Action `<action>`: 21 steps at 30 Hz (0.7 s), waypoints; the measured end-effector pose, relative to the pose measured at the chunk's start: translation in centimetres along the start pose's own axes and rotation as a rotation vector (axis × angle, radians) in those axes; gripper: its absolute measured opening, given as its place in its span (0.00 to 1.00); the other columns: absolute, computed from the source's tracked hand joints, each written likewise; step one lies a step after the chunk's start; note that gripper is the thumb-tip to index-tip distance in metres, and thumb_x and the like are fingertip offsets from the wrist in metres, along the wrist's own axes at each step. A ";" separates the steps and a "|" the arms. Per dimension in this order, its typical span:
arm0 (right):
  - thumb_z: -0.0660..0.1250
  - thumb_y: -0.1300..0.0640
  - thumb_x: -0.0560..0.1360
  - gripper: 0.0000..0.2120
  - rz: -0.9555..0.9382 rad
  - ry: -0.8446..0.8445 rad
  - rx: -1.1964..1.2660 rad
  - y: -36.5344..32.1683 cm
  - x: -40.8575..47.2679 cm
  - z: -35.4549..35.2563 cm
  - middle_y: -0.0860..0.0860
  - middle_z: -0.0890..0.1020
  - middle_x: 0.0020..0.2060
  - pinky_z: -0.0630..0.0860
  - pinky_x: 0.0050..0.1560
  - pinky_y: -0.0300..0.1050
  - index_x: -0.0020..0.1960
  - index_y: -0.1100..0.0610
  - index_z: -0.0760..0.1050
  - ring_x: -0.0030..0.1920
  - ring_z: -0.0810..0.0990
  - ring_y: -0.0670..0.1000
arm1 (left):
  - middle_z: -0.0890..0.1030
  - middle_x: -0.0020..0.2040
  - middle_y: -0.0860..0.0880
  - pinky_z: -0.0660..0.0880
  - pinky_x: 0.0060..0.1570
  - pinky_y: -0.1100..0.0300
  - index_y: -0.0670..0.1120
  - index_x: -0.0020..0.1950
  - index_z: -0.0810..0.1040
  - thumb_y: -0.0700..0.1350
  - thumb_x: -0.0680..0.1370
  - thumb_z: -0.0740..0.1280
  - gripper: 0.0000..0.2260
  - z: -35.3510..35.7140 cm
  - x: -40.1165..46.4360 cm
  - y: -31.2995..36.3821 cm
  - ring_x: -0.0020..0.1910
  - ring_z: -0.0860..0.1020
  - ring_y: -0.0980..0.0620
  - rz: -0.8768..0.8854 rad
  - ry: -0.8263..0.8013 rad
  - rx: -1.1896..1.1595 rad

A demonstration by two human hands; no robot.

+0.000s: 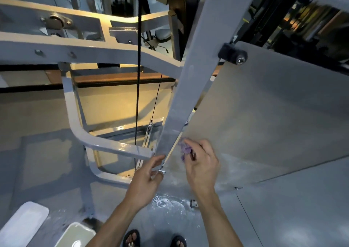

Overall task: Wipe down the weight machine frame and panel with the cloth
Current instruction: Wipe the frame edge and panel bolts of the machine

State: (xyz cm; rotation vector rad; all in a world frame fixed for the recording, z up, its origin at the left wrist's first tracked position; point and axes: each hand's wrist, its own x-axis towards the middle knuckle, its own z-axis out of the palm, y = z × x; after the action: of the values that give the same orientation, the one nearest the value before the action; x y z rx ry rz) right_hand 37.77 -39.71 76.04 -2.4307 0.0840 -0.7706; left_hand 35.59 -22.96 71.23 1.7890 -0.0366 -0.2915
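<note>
**cloth low on the panel, beside the grey post**

our right hand (202, 163) has its grip clenched round a small purple cloth (184, 148), bunched and crumpled, fingers curled over it. the wad sits against the lower left part of the panel (264, 114), just beside the foot of the frame post (190, 72).

our left hand (146, 178) is released: fingers straight and loose, fingertips (160, 158) touching the bottom end of the post near a small metal bracket (162, 171). nothing held in it.

materials: the post is a flat-sided tube, painted grey, smooth with a dull sheen. the panel is a broad flat sheet, pale grey-beige and matte, fixed to the post by a black clamp with a shiny bolt (233, 54). the curved frame bars (79, 125) at left are the same painted tube, bent in rounded corners, glossy where light hits. a black cable (138, 76) runs straight down between them.

the floor (283, 209) is grey and smooth, with white powdery smears (166, 203) below the hands. two sandalled feet (132, 238) show at the bottom edge. at lower left, two rounded rectangular pads (24, 222), pale and glossy.
</note>
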 end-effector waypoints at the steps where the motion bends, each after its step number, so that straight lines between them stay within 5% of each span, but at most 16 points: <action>1: 0.67 0.60 0.71 0.16 0.001 0.054 0.067 -0.4 0.8 -0.6 0.42 0.78 0.47 0.81 0.37 0.52 0.54 0.47 0.85 0.43 0.82 0.54 | 0.77 0.67 0.63 0.72 0.69 0.57 0.64 0.67 0.74 0.34 0.80 0.65 0.26 0.2 0.2 -0.1 0.67 0.72 0.70 -0.006 0.007 -0.002; 5: 0.67 0.63 0.70 0.17 -0.051 0.110 0.079 -1.1 2.5 -1.4 0.43 0.77 0.46 0.79 0.39 0.48 0.54 0.48 0.86 0.43 0.81 0.54 | 0.77 0.67 0.65 0.70 0.65 0.65 0.67 0.65 0.73 0.33 0.81 0.63 0.27 1.3 0.6 -0.5 0.65 0.71 0.74 -0.024 0.025 -0.013; 10: 0.65 0.57 0.71 0.18 -0.090 -0.199 -0.015 1.8 -0.1 1.2 0.48 0.76 0.44 0.81 0.35 0.55 0.58 0.44 0.81 0.41 0.81 0.57 | 0.77 0.67 0.62 0.71 0.66 0.63 0.70 0.63 0.72 0.34 0.81 0.64 0.28 3.3 1.1 -1.3 0.67 0.71 0.70 -0.045 0.078 0.009; 16: 0.69 0.63 0.70 0.17 -0.227 0.062 0.103 1.8 3.3 -2.2 0.48 0.77 0.41 0.79 0.35 0.48 0.54 0.49 0.86 0.37 0.80 0.57 | 0.77 0.69 0.58 0.71 0.70 0.56 0.64 0.70 0.73 0.37 0.82 0.64 0.24 5.9 0.6 -2.6 0.69 0.73 0.60 -0.106 0.159 0.032; 21: 0.63 0.57 0.71 0.14 -0.484 -0.093 -0.088 3.2 3.0 -1.2 0.49 0.76 0.40 0.72 0.29 0.42 0.51 0.51 0.86 0.36 0.79 0.57 | 0.76 0.70 0.62 0.71 0.68 0.59 0.65 0.70 0.72 0.37 0.82 0.63 0.25 8.3 -0.4 -2.9 0.68 0.72 0.65 -0.108 0.250 0.048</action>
State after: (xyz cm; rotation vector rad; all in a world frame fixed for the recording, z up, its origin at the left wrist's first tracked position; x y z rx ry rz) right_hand 40.00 -43.65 76.62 -2.5985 -0.5347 -0.8689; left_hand 33.02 -30.14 66.75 1.8661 0.2330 -0.1430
